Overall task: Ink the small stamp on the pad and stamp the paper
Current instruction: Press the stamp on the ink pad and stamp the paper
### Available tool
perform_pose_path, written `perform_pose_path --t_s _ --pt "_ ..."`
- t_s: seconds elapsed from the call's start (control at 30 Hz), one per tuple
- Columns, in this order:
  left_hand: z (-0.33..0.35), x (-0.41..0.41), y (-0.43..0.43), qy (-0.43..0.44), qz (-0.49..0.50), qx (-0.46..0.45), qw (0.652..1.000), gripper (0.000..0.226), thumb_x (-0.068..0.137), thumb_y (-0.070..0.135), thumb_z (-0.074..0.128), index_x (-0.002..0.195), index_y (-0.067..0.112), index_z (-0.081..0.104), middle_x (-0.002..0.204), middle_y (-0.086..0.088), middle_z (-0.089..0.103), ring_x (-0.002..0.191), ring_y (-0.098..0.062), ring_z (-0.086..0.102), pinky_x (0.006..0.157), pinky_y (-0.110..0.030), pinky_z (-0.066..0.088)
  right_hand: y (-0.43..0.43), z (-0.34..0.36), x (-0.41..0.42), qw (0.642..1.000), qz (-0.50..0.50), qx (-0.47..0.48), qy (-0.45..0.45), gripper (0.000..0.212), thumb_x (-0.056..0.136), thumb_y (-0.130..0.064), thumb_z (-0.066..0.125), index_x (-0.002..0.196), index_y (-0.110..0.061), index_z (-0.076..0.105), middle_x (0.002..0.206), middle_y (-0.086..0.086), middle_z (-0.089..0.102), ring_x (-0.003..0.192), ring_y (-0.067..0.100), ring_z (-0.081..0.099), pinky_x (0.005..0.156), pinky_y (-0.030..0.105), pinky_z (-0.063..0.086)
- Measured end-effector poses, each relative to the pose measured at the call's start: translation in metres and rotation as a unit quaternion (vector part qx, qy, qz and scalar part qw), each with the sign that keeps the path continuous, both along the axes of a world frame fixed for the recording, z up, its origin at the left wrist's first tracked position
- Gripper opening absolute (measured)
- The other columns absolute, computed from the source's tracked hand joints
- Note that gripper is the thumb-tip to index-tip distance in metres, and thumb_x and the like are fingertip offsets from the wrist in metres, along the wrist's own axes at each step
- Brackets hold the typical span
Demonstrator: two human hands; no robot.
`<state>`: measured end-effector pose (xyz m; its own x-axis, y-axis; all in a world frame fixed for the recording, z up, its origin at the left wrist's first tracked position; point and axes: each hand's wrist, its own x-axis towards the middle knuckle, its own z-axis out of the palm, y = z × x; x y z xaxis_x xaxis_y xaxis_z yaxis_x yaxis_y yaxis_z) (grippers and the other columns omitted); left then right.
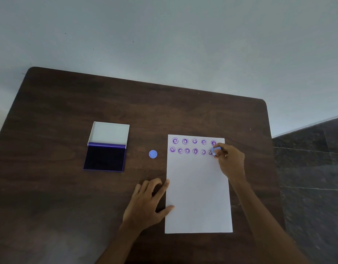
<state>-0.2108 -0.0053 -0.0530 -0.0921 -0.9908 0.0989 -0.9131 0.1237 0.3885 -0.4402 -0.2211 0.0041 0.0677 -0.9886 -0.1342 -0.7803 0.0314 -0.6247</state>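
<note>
The right hand (230, 161) pinches the small pale-blue plastic stamp (215, 150) in its fingers at the second row's end on the white paper sheet (197, 187) — light, rigid, best gripped by its sides. The left hand (147, 202) rests released, steadying the flimsy sheet's edge on the dark wooden bench (69, 111).

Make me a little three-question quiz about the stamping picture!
1. True or false: the ink pad has its lid open.
2. Which hand holds the small stamp? A) left hand B) right hand
3. Fill in: the round blue cap lies between the ink pad and the ____.

Key: 1 true; 2 B; 3 paper.
</note>
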Motion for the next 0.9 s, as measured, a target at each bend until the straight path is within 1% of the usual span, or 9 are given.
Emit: perform_pose_path --t_s 0.1,0.17,0.2,0.27,0.37,0.43,0.5,0.73,0.9 --pt "0.000 0.000 0.000 0.001 0.001 -0.002 1.000 0.076 0.083 0.071 0.052 0.140 0.020 0.055 0.122 -0.002 0.053 0.095 -0.017 0.058 0.080 -0.038 0.054 0.002 -0.002 0.004 0.998 0.023 -0.032 0.040 0.015 0.087 -0.003 0.062 0.083 -0.010 0.076 0.081 0.006 0.070 0.068 0.014 0.060 0.065 0.001 0.038" --pt "0.000 0.000 0.000 0.003 0.001 -0.002 1.000 0.076 0.083 0.071 0.052 0.140 0.020 0.055 0.123 -0.002 0.052 0.095 -0.017 0.058 0.079 -0.038 0.054 0.005 -0.003 0.007 0.997 0.023 -0.046 0.054 0.012 0.086 -0.001 0.064 0.087 -0.006 0.075 0.083 0.010 0.066 0.068 0.016 0.058 0.060 0.004 0.038" --pt "0.000 0.000 0.000 0.004 0.001 -0.001 1.000 0.076 0.083 0.071 0.052 0.140 0.020 0.055 0.123 -0.002 0.051 0.095 -0.017 0.058 0.080 -0.038 0.054 0.008 -0.004 0.008 0.996 0.026 -0.057 0.057 0.011 0.085 0.001 0.065 0.089 -0.004 0.074 0.084 0.011 0.065 0.069 0.018 0.059 0.061 0.005 0.037" --pt "0.000 0.000 0.000 0.007 0.000 0.000 1.000 0.076 0.083 0.071 0.052 0.141 0.020 0.055 0.123 -0.002 0.051 0.094 -0.016 0.057 0.079 -0.037 0.053 0.014 -0.005 0.011 0.994 0.041 -0.080 0.069 0.013 0.084 0.003 0.067 0.095 0.000 0.072 0.086 0.011 0.062 0.072 0.019 0.060 0.065 0.012 0.041" --pt "0.000 -0.001 -0.001 0.011 0.003 -0.002 1.000 0.076 0.083 0.070 0.054 0.141 0.020 0.055 0.122 -0.002 0.051 0.093 -0.016 0.057 0.079 -0.037 0.053 0.020 -0.005 0.017 0.992 0.045 -0.092 0.080 0.018 0.084 0.001 0.068 0.102 0.002 0.069 0.088 0.011 0.060 0.074 0.015 0.058 0.066 0.017 0.048" --pt "0.000 -0.001 0.000 0.012 0.004 -0.002 1.000 0.076 0.083 0.070 0.055 0.141 0.020 0.055 0.122 -0.002 0.052 0.093 -0.016 0.056 0.079 -0.037 0.053 0.022 -0.004 0.019 0.992 0.041 -0.096 0.078 0.019 0.084 0.002 0.068 0.103 0.003 0.069 0.089 0.013 0.060 0.075 0.017 0.059 0.069 0.025 0.055" --pt "0.000 -0.001 0.000 0.013 0.005 -0.001 1.000 0.076 0.083 0.070 0.054 0.140 0.020 0.055 0.121 -0.002 0.053 0.094 -0.016 0.056 0.079 -0.037 0.052 0.022 -0.004 0.021 0.991 0.043 -0.098 0.080 0.020 0.083 0.003 0.068 0.102 0.004 0.069 0.089 0.014 0.061 0.076 0.019 0.061 0.070 0.029 0.057" --pt "-0.002 -0.001 0.001 0.020 0.006 0.008 1.000 0.077 0.082 0.070 0.056 0.141 0.020 0.054 0.121 -0.002 0.055 0.097 -0.016 0.054 0.079 -0.037 0.053 0.019 -0.003 0.018 0.988 0.075 -0.111 0.081 0.018 0.080 0.006 0.070 0.098 0.003 0.069 0.086 0.013 0.059 0.073 0.018 0.060 0.069 0.031 0.059" --pt "-0.002 -0.001 0.001 0.029 0.006 0.010 1.000 0.077 0.082 0.069 0.058 0.142 0.021 0.052 0.121 -0.002 0.054 0.096 -0.016 0.055 0.078 -0.037 0.053 0.024 -0.008 0.016 0.983 0.086 -0.136 0.084 0.021 0.078 0.001 0.073 0.099 0.002 0.067 0.086 0.013 0.060 0.074 0.020 0.063 0.070 0.029 0.058"
